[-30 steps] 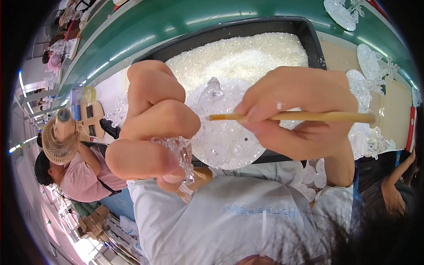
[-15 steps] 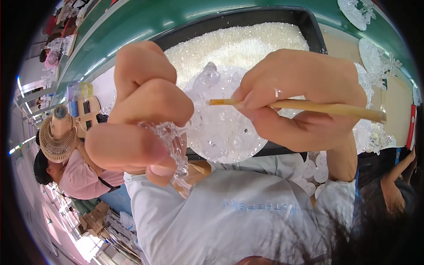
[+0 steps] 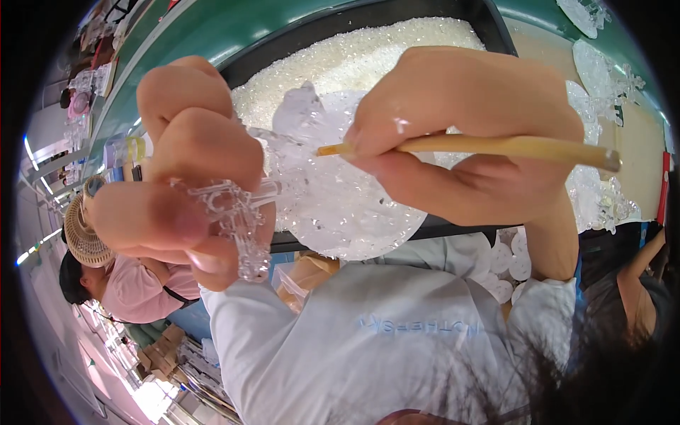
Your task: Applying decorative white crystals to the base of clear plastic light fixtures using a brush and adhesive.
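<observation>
My left hand (image 3: pixel 184 170) is closed around a clear plastic ornament piece (image 3: pixel 237 219) with thin branching parts. Beside its fingers, a round clear disc (image 3: pixel 354 227) with glittering specks and a clear raised lump (image 3: pixel 299 113) hangs over the black tray. Whether disc and branching piece are joined is hidden by the fingers. My right hand (image 3: pixel 474 134) pinches a thin yellow-brown stick (image 3: pixel 510 146), held nearly level. Its darker tip points left, over the disc, close to the clear parts by my left hand; I cannot tell if it touches.
A black tray (image 3: pixel 501 32) of white glittering granules stands on the green table. More clear ornaments (image 3: pixel 595 67) lie at the right, and several round discs (image 3: pixel 506 258) lie below the tray. A person in pink (image 3: pixel 145 290) sits at left by a fan (image 3: pixel 85 230); another person's arm (image 3: pixel 637 290) shows at right.
My left hand has moved left and slightly up, and the clear piece has turned with it. My right hand with the stick has shifted left and up, its tip still over the disc.
</observation>
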{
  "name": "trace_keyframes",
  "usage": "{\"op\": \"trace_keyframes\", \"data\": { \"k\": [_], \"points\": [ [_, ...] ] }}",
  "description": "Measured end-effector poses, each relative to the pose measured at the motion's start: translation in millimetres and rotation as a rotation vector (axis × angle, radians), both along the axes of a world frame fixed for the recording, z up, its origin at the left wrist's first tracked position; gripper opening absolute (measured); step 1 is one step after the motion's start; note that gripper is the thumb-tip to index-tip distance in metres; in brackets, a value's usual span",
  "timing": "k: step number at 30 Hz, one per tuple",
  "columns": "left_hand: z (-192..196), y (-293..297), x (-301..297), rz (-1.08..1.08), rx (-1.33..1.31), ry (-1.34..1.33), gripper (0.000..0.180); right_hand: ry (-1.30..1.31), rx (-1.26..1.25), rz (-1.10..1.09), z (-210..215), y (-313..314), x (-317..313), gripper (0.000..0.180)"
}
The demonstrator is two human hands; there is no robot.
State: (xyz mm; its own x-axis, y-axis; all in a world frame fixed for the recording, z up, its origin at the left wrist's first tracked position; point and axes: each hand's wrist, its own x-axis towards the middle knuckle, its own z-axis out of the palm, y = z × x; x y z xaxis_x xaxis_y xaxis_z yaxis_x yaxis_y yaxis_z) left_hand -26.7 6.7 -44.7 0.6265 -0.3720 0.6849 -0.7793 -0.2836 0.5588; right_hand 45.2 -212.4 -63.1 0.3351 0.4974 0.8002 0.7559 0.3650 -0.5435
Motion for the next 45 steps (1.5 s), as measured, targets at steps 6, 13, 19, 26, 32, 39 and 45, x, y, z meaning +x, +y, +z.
{"op": "trace_keyframes", "data": {
  "k": [6,13,19,26,32,39,45],
  "points": [
    [5,3,2,0.056,0.087,-0.032,0.024,0.022,0.107,0.023,-4,6,1,0.023],
    [-2,4,9,0.010,0.044,-0.108,0.031,0.060,0.048,-0.042,-4,-9,-1,0.021],
    [-1,2,2,0.026,-0.030,-0.145,0.027,0.058,-0.027,-0.090,-2,-13,0,0.019],
    [-5,-5,2,0.083,-0.095,-0.271,0.022,0.014,0.043,-0.188,-3,-12,-8,0.027],
    [2,0,2,0.034,0.023,-0.286,0.020,-0.083,0.156,-0.222,-12,-11,-2,0.027],
    [12,-10,5,0.074,0.087,-0.279,0.029,-0.040,-0.049,-0.294,16,-50,0,0.018],
    [37,-11,64,0.174,0.183,-0.399,0.016,0.326,-0.027,-0.751,100,-156,34,0.015]
  ]
}}
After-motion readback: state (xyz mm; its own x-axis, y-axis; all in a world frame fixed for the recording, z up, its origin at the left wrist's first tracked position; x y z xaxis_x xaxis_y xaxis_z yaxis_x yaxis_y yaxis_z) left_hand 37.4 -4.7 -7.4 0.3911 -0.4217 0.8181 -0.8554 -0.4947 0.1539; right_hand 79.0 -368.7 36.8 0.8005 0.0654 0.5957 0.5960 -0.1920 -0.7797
